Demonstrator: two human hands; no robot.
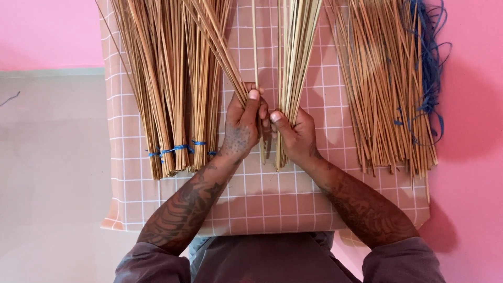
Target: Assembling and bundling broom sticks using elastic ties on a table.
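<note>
Over the middle of the checked mat [262, 204], I see my left hand [242, 131] closed around a few thin sticks [217, 44] slanting up to the left. Just right of it, my right hand [296, 137] grips a pale upright bundle [294, 52]. Thumbs seem to touch, though it's hard to tell. Left on the mat lie tied bundles [173, 105] with blue string [175, 149]; right, loose sticks [382, 94].

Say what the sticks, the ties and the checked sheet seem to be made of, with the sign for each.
Sticks: likely dried plant fibre, matt tan; thin, straight, uneven in length.
Ties: blue cord, perhaps plastic; thin, limp, wound round the bundles.
Sheet: probably paper or plastic sheet, smooth, peach with a white grid; lies flat.
</note>
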